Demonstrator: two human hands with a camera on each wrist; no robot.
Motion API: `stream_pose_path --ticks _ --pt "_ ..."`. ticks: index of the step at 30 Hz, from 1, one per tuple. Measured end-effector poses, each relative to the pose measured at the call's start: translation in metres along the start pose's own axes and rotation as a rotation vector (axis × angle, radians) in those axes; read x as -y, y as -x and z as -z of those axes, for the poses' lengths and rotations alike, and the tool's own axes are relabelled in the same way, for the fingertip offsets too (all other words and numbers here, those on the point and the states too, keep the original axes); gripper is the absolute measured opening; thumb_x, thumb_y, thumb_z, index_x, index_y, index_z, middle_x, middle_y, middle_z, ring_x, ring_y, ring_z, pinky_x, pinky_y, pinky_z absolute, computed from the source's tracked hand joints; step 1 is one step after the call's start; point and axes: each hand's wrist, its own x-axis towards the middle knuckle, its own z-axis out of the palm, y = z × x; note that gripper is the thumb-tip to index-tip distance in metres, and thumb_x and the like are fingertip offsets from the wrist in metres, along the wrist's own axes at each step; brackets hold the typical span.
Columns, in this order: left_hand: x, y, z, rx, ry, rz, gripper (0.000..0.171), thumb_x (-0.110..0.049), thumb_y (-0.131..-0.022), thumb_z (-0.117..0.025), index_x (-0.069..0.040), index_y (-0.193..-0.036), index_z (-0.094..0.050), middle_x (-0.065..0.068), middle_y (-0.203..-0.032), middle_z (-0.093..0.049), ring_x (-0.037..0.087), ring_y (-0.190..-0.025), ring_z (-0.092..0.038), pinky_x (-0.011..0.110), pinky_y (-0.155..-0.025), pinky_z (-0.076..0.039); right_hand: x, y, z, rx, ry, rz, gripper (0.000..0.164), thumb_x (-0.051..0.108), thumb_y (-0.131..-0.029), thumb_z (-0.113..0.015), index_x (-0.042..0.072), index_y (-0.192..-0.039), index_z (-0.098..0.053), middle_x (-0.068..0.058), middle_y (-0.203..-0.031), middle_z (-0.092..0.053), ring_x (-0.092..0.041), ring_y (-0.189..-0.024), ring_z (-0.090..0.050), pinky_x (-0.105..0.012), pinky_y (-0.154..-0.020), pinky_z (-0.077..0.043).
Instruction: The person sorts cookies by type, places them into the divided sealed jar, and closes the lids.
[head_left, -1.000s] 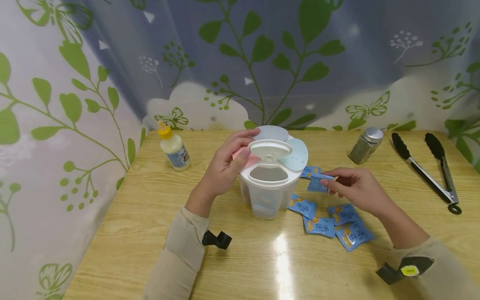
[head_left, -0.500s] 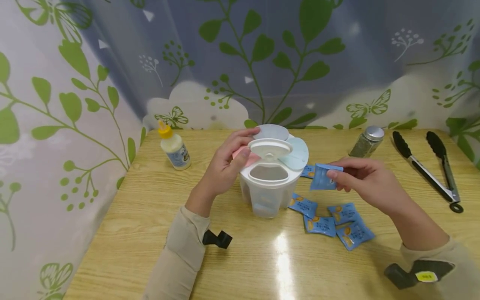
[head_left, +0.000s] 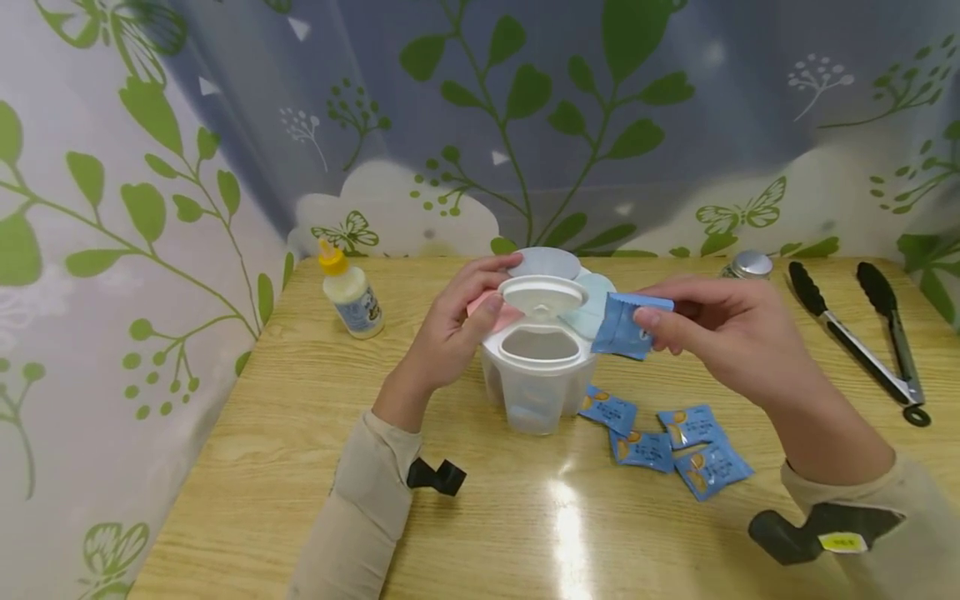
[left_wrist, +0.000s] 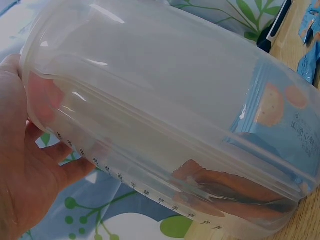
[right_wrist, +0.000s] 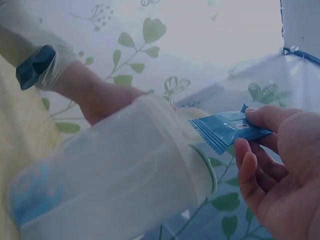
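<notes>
A translucent food container (head_left: 534, 404) with a white top and pink, grey and pale-blue flaps stands on the table; its front flap is raised over an opening. My left hand (head_left: 450, 333) grips its left rim, thumb on the pink flap (head_left: 501, 315). Inside, the left wrist view shows a blue snack packet (left_wrist: 285, 130) in one compartment and a brown packet (left_wrist: 232, 192) in another. Between thumb and fingers, my right hand (head_left: 738, 333) pinches a blue snack packet (head_left: 622, 329) close to the right of the opening, above the table.
Several blue packets (head_left: 712, 468) lie to the right of the container. A glue-like bottle with a yellow cap (head_left: 351, 296) stands at left. Behind the right hand is a silver-lidded jar (head_left: 750, 265), mostly hidden. Tongs (head_left: 862, 354) lie spread at far right, and a patterned curtain (head_left: 420, 125) backs the table.
My right hand has lifted the blue packet off the table area and brought it up, then left toward the container's opening. The left hand keeps its hold on the container.
</notes>
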Motion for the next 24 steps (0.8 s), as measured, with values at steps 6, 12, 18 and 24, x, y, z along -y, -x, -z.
stream_pose_path --ticks 6,12,18,24 --pt "0.0 0.0 -0.001 0.004 0.007 -0.001 0.058 -0.052 -0.105 -0.04 0.001 -0.109 -0.064 0.017 -0.146 -0.05 0.025 -0.142 -0.042 0.042 -0.116 -0.037 0.01 -0.011 -0.017 0.022 -0.015 0.018 0.015 -0.013 -0.087 -0.066 -0.011 -0.101 -0.072 -0.004 -0.089 -0.071 -0.014 -0.061 -0.06 -0.025 -0.055 -0.051" --pt "-0.001 0.001 0.0 0.004 -0.004 0.015 0.059 -0.053 -0.104 -0.039 0.0 -0.11 -0.064 0.016 -0.146 -0.05 0.024 -0.141 -0.043 0.042 -0.116 -0.037 0.011 -0.019 -0.036 0.04 0.037 0.032 0.016 -0.009 -0.089 -0.068 -0.005 -0.103 -0.074 -0.004 -0.085 -0.072 -0.013 -0.061 -0.065 -0.022 -0.054 -0.053" --pt "-0.001 0.001 0.001 0.01 0.001 0.018 0.06 -0.054 -0.104 -0.039 0.0 -0.111 -0.063 0.016 -0.147 -0.049 0.024 -0.142 -0.043 0.043 -0.116 -0.038 0.014 -0.018 -0.05 0.022 0.238 -0.051 0.018 0.0 -0.09 -0.071 0.004 -0.107 -0.076 -0.003 -0.08 -0.074 -0.013 -0.065 -0.07 -0.025 -0.06 -0.058" --pt "-0.002 0.001 0.001 0.008 -0.003 0.007 0.058 -0.052 -0.104 -0.04 0.0 -0.11 -0.064 0.016 -0.147 -0.05 0.025 -0.141 -0.043 0.042 -0.116 -0.037 0.018 -0.015 -0.052 0.063 0.305 -0.123 0.013 0.007 -0.093 -0.07 0.006 -0.104 -0.077 -0.008 -0.082 -0.075 -0.015 -0.066 -0.071 -0.026 -0.064 -0.059"
